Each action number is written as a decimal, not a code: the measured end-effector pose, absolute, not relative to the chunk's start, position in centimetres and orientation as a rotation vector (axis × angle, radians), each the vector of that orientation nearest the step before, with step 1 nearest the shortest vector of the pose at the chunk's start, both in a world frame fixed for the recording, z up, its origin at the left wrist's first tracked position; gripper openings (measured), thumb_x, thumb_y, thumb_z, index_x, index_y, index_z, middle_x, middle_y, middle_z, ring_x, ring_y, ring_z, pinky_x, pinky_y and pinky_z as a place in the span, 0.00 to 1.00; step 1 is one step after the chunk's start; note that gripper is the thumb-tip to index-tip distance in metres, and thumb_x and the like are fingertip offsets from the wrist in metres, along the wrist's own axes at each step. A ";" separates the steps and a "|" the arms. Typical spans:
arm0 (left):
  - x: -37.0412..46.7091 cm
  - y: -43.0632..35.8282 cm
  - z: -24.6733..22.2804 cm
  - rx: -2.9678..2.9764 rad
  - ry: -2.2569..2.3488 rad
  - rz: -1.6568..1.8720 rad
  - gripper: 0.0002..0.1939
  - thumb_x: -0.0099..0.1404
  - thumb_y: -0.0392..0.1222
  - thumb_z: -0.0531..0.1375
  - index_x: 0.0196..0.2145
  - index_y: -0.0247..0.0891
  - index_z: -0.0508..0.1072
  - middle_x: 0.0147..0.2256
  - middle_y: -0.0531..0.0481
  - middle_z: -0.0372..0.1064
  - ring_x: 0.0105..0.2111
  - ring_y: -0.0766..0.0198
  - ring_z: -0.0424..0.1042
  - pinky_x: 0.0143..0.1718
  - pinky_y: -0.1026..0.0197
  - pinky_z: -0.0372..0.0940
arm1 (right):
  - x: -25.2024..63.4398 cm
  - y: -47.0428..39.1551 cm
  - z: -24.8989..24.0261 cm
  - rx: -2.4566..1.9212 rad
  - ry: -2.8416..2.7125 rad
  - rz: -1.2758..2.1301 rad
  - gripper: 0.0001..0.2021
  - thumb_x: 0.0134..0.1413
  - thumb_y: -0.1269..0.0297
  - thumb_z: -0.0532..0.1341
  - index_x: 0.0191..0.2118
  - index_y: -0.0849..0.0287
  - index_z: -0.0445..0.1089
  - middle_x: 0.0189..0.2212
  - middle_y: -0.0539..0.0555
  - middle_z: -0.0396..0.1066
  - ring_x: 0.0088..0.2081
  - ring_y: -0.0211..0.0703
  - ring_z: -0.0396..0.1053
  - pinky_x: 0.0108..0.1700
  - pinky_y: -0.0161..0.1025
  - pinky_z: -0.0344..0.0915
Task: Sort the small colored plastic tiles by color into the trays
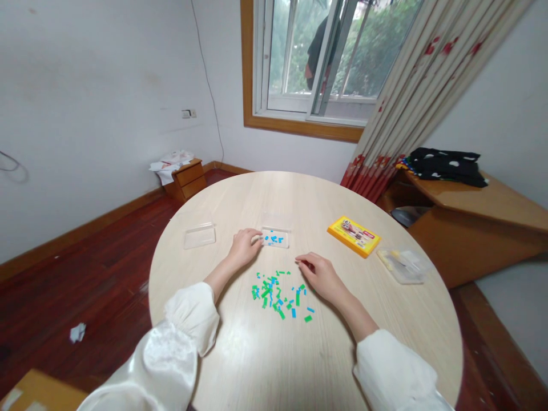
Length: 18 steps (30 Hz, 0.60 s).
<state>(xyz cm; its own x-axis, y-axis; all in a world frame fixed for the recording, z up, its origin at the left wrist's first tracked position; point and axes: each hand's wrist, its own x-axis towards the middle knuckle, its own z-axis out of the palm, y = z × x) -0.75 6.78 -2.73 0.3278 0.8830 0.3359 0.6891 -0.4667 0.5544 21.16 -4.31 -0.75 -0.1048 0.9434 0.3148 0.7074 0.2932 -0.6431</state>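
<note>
My left hand (246, 246) is at the left side of a small clear plastic box (281, 246), its bent fingers and thumb closed at the box's edge. Several small blue pieces (274, 239) lie inside that box. To the right, my right hand (319, 274) hovers above the table with thumb and forefinger together; whatever is in the pinch is too small to make out. Between my forearms lies a loose heap of small green and blue building bricks (269, 290), with a few strays at its right side.
On the round table (257, 365) are a second clear box (200, 236) at left, a yellow-orange package (354, 236) and a clear container (400, 266) with pale yellow pieces at right. Beyond stand a small cabinet (188, 181), a curtain (398, 103) and a wooden desk (492, 228).
</note>
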 end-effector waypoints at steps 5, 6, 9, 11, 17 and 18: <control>1.3 6.0 -2.4 2.298 1.355 0.803 0.09 0.62 0.38 0.57 0.38 0.37 0.75 0.42 0.45 0.73 0.44 0.55 0.68 0.48 0.53 0.58 | 21.2 -4.6 -0.2 -1.491 -1.886 0.460 0.10 0.53 0.71 0.54 0.35 0.60 0.73 0.32 0.55 0.74 0.33 0.42 0.70 0.38 0.40 0.66; 1.8 5.8 -2.2 2.300 1.349 0.797 0.10 0.62 0.38 0.56 0.39 0.37 0.75 0.42 0.44 0.73 0.44 0.55 0.68 0.48 0.53 0.58 | 21.2 -4.6 -0.2 -1.489 -1.897 0.468 0.10 0.53 0.71 0.54 0.34 0.60 0.73 0.32 0.56 0.74 0.34 0.42 0.70 0.39 0.40 0.66; 3.0 5.1 -2.0 2.315 1.284 0.800 0.13 0.62 0.38 0.56 0.44 0.36 0.74 0.43 0.42 0.73 0.45 0.54 0.68 0.48 0.52 0.57 | 20.9 -4.7 -0.2 -1.473 -1.930 0.508 0.10 0.53 0.72 0.54 0.35 0.61 0.73 0.33 0.56 0.75 0.35 0.42 0.71 0.40 0.40 0.66; 3.4 4.6 -1.8 2.313 1.213 0.811 0.15 0.62 0.38 0.56 0.47 0.36 0.72 0.41 0.43 0.74 0.43 0.55 0.69 0.48 0.53 0.58 | 20.9 -4.7 -0.3 -1.461 -1.939 0.525 0.10 0.52 0.73 0.55 0.35 0.61 0.74 0.34 0.56 0.75 0.36 0.42 0.71 0.41 0.40 0.66; 1.1 4.4 -0.5 2.162 1.254 0.851 0.13 0.62 0.38 0.53 0.41 0.33 0.74 0.32 0.46 0.74 0.30 0.63 0.70 0.36 0.62 0.62 | 21.1 -4.8 -0.2 -1.473 -1.962 0.544 0.10 0.52 0.73 0.55 0.34 0.60 0.74 0.34 0.56 0.75 0.36 0.43 0.71 0.41 0.40 0.66; 0.1 4.5 -0.2 2.166 1.310 0.867 0.13 0.62 0.37 0.52 0.38 0.33 0.74 0.32 0.46 0.74 0.30 0.63 0.69 0.35 0.62 0.62 | 21.0 -4.8 -0.2 -1.474 -1.974 0.552 0.10 0.52 0.73 0.55 0.34 0.60 0.74 0.34 0.56 0.75 0.36 0.42 0.71 0.41 0.39 0.66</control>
<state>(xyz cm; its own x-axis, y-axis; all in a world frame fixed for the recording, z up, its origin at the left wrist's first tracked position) 0.06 4.47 -0.17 0.3471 0.8961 0.2765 0.6050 -0.4392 0.6641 21.04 -4.79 -0.17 -0.1969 0.9553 0.2206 0.7020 0.2944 -0.6484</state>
